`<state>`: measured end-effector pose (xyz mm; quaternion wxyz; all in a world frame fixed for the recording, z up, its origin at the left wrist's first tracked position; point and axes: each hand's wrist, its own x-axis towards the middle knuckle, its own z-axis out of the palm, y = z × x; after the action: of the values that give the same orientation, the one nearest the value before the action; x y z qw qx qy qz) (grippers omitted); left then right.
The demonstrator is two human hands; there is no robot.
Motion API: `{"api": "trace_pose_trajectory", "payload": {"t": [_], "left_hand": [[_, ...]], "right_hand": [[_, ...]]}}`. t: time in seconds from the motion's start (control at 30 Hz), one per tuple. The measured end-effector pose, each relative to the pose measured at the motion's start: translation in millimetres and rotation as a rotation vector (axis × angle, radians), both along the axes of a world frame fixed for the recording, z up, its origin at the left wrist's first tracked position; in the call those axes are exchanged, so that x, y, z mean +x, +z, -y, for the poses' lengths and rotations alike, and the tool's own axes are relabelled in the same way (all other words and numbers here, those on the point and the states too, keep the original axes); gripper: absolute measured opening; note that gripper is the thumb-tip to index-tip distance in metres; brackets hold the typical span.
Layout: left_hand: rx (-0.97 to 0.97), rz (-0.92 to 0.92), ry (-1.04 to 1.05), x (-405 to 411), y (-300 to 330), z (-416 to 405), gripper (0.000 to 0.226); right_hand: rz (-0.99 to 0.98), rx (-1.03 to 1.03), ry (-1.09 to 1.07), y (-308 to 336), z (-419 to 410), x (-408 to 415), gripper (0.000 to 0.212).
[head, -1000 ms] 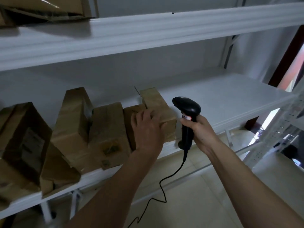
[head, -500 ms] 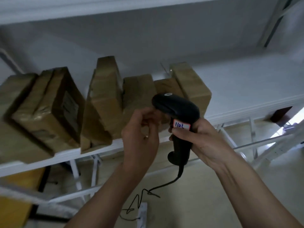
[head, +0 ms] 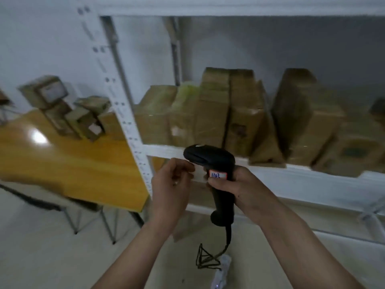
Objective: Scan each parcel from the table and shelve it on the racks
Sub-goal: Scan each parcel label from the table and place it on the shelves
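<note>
Since a moment ago the view has swung left, so a yellow wooden worktop [head: 68, 163] now shows beside the white metal rack [head: 270, 176], and the left hand [head: 171, 184] has come off the parcels and floats in front of the shelf edge. Its fingers are curled loosely with thumb and fingertips near each other; whether they pinch anything cannot be told. The right hand [head: 239, 185] has its grip clenched round the handle of a black corded barcode scanner [head: 216, 176], held upright with its head pointing left, a small white label with red edging on its neck. Brown cardboard parcels [head: 227, 115] stand packed side by side on the rack's shelf behind the hands. More small brown boxes [head: 68, 109] sit stacked at the far end of the worktop. The scanner's black cable [head: 208, 257] hangs down to the pale floor
</note>
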<state>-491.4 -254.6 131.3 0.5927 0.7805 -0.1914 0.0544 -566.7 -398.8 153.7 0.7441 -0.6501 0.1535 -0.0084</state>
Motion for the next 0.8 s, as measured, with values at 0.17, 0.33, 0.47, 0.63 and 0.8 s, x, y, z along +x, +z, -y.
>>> {"api": "trace_pose_trajectory", "payload": {"t": [0.17, 0.33, 0.47, 0.63, 0.8], "left_hand": [[0.102, -0.111, 0.079, 49.8, -26.1, -111.7, 0.038], [0.188, -0.238, 0.077, 90.4, -41.8, -202.1, 0.028], [0.305, -0.319, 0.055, 123.4, -49.6, -251.4, 0.010], [0.302, -0.392, 0.080, 154.4, -53.0, -285.4, 0.013], [0.304, -0.441, 0.123, 185.7, -55.0, -311.2, 0.020]], "right_hand": [[-0.028, 0.009, 0.035, -20.7, -91.0, 68.2, 0.024], [-0.107, 0.032, 0.079, -38.1, -167.7, 121.7, 0.032], [-0.161, 0.049, 0.123, -46.0, -211.0, 154.0, 0.025], [-0.193, 0.002, 0.128, -50.7, -243.3, 191.7, 0.015], [-0.201, 0.038, 0.097, -58.1, -266.5, 241.1, 0.016]]}}
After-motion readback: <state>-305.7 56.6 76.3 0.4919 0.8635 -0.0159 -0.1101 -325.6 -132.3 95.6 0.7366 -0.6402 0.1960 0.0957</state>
